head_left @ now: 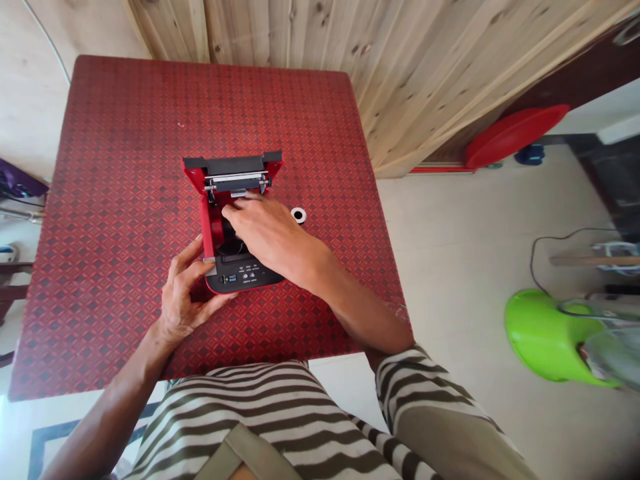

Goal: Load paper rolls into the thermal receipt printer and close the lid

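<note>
A red and black receipt printer (pixel 249 272) sits on the table with its lid (pixel 235 165) raised, showing a metal bar and roller on the lid's inner side. My left hand (pixel 185 290) grips the printer's near left corner, thumb along the front edge and fingers at the left side. Reaching over from the right, my right hand (pixel 265 227) is inside the printer's bay, just below the lid. Its fingers are curled, and the tips and whatever they may hold are hidden. A small white paper roll (pixel 299 215) with a dark core stands right of the printer, beside my right forearm.
The printer rests on a red patterned tabletop (pixel 125 133). Behind and to the right runs a wooden plank wall (pixel 310 33). A green plastic stool (pixel 545 333) stands on the floor at right, with a cable close by. A red round object (pixel 515 137) leans farther back.
</note>
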A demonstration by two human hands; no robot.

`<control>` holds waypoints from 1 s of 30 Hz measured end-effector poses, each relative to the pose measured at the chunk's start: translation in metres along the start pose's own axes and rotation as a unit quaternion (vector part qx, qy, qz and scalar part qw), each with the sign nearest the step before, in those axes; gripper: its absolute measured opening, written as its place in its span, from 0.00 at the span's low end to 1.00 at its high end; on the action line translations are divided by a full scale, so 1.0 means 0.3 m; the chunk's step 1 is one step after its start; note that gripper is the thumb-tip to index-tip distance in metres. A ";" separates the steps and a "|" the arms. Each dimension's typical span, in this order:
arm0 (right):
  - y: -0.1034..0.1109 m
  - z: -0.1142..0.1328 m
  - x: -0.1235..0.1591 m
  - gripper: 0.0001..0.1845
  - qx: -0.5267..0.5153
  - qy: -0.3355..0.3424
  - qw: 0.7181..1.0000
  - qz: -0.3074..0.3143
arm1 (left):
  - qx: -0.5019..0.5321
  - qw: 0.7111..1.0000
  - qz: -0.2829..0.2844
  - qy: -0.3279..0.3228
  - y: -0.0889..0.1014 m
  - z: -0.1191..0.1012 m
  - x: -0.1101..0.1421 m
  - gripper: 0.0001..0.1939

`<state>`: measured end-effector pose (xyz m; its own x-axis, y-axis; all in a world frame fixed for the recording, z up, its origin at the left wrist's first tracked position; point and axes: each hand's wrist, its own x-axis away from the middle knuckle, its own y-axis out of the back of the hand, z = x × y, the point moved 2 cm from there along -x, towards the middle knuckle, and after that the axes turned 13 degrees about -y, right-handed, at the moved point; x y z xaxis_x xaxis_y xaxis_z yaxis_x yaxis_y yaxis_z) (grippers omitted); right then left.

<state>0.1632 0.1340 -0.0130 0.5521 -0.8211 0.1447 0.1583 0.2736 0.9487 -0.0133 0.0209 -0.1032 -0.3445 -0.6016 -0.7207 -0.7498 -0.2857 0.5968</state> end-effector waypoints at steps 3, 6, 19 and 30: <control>0.023 -0.030 0.053 0.18 -0.055 0.057 0.996 0.050 | -0.001 1.000 0.000 0.006 0.001 0.002 0.007 0.43; 0.033 -0.060 0.106 0.14 -0.118 0.126 0.983 0.059 | -0.005 1.000 0.001 0.006 -0.001 0.004 0.014 0.42; -0.030 -0.122 0.111 0.06 -0.300 0.127 0.946 -0.011 | -0.028 0.999 0.018 0.013 0.016 -0.004 0.007 0.42; -0.018 -0.125 0.086 0.09 -0.315 0.091 0.944 -0.032 | -0.037 0.999 0.019 0.017 0.014 -0.005 0.006 0.41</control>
<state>0.2074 0.1302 -0.0250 0.6472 -0.7622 -0.0113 0.6199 0.5176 0.5897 -0.0162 0.0177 -0.1014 -0.3521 -0.6376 -0.6851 -0.6920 -0.3155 0.6493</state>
